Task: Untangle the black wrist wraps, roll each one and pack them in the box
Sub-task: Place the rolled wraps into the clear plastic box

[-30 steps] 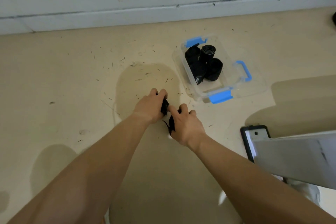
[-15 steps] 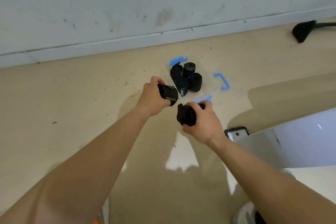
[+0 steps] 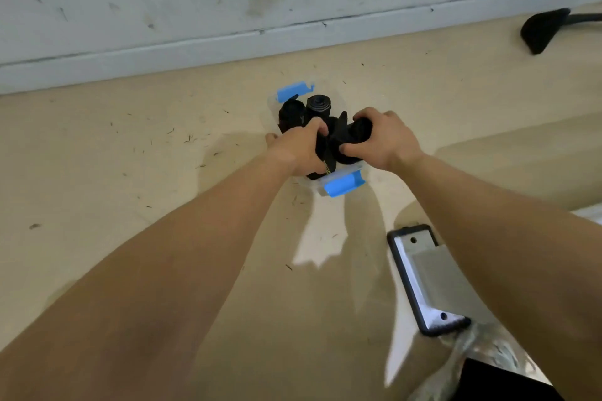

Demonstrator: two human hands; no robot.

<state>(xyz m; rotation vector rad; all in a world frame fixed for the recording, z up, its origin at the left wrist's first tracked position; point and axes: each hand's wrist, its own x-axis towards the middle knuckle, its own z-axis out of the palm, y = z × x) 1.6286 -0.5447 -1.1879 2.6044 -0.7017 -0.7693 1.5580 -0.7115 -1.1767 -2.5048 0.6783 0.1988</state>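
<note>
Nearer than the clear box [image 3: 342,184] and to its right, a device [image 3: 423,280] in a black case lay on the floor [image 3: 130,156]. Over the box, the left hand [image 3: 299,148] gripped one rolled wrap [image 3: 322,151], the right hand [image 3: 384,140] a second wrap [image 3: 356,132]. More rolls [image 3: 317,104] stood inside at its far end.

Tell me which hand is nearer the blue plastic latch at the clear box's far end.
Left. The left hand is just this side of the blue latch; the right hand lies farther right.

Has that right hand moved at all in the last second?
Yes. The right hand, gripping a wrap, went forward, away from the person: it was short of the box and is now over it.
</note>
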